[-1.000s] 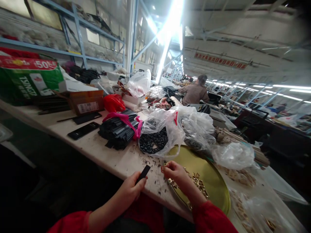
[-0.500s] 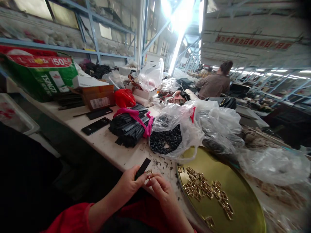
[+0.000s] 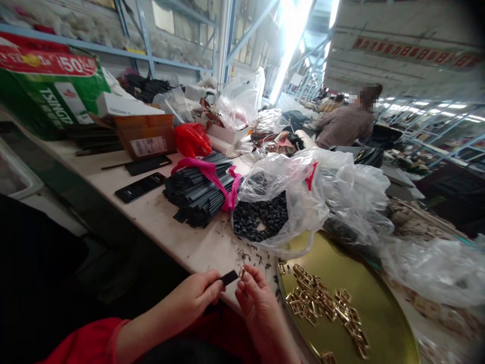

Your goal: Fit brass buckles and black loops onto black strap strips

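Note:
A short black strip [image 3: 229, 277] is pinched in my left hand [image 3: 202, 292], its free end pointing right. Close beside that end, my right hand [image 3: 257, 301] holds a small gold buckle [image 3: 241, 273] between thumb and fingers. Both hands are over the table's front edge. To their right a round golden tray [image 3: 373, 298] bears a pile of gold rectangular buckles [image 3: 314, 298]. Behind the hands lies an open clear plastic bag [image 3: 303, 212] of small black pieces [image 3: 261, 217].
A bundle of black strips [image 3: 200, 192] tied with pink cloth lies left of the bag. Farther left are a black phone [image 3: 140, 187], a cardboard box [image 3: 146, 136] and a green-red bag [image 3: 56, 96]. A person [image 3: 344, 124] is in the background.
The view has shifted slightly. The black strip has tilted lower, and the buckle in my right hand now sits by its end. My hands are a little farther apart.

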{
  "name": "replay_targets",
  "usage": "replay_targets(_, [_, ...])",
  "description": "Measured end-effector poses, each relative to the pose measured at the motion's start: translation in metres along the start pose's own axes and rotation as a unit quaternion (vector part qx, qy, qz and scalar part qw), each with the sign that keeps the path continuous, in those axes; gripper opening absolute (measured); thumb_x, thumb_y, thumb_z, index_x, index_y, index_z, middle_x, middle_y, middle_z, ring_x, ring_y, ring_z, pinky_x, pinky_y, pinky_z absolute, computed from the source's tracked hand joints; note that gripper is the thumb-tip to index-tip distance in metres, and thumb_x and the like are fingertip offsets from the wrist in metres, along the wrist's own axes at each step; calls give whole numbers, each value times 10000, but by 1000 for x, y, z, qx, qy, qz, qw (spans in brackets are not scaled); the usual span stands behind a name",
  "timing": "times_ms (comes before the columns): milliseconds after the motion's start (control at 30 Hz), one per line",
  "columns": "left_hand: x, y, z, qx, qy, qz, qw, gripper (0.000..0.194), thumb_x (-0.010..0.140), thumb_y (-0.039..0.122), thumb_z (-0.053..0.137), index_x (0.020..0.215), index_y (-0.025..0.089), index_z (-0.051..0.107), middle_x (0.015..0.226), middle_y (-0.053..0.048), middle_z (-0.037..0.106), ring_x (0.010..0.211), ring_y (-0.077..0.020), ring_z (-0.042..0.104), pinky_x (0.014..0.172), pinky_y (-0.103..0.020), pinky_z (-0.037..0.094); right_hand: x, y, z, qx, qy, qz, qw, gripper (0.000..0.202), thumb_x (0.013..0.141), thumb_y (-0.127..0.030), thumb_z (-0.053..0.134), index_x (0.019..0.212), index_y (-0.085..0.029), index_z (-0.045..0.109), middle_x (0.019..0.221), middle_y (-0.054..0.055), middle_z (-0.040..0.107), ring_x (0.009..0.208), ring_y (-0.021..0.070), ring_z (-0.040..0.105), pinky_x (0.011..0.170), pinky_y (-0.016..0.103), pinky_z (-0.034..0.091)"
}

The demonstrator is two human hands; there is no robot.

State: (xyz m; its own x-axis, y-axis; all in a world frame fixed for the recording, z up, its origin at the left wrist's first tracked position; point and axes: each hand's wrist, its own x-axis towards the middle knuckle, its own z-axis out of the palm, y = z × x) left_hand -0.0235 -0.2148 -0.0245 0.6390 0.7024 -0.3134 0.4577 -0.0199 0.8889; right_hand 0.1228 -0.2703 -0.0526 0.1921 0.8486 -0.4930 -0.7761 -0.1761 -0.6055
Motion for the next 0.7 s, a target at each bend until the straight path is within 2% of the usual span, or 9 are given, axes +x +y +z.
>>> replay_targets(133, [-3,7,-2,106,-11,65,992,284,888,319,348,798,162,567,780,-21,591,711,-143,517,639,-220,369,-5,17,5,38,-12,49,998,338,559,-243,813,817,-200,599,691,-38,614,565,54,560,539,153,473])
replay_targets(267, [-6,9,2,107,-16,54,993,280,891,308,337,811,158,560,787,-30,598,700,-148,518,626,-223,377,-9,23,4,-9,0,-11,1000,298,588,-267,797,770,-191,573,678,-45,605,512,42,528,489,142,443])
replay_targets(367, [-13,10,4,72,-27,21,997,280,881,337,352,793,150,543,735,-19,579,649,-143,504,574,-220,378,-14,20,4,-19,22,-62,998,296,611,-301,779,757,-200,543,668,-63,578,505,40,507,504,154,441])
replay_targets(533, [-23,11,7,-52,-27,39,998,272,854,384,405,819,143,525,743,0,561,669,-128,509,598,-211,397,-26,28,5,-104,-36,-110,988,244,713,-330,691,870,-204,553,722,-38,587,573,79,521,545,199,438])
replay_targets(633, [-25,7,12,-106,-27,34,993,289,819,413,436,760,140,511,671,19,521,603,-107,471,550,-200,376,-32,36,1,-138,-30,-137,980,207,734,-353,666,799,-189,558,666,-45,567,561,81,502,538,197,424])
replay_targets(700, [-26,5,15,-132,-21,23,991,273,785,408,459,729,144,500,618,35,495,541,-90,433,501,-190,347,-35,37,-2,-142,-33,-130,981,215,752,-381,640,761,-182,560,608,-51,546,527,80,483,510,191,411])
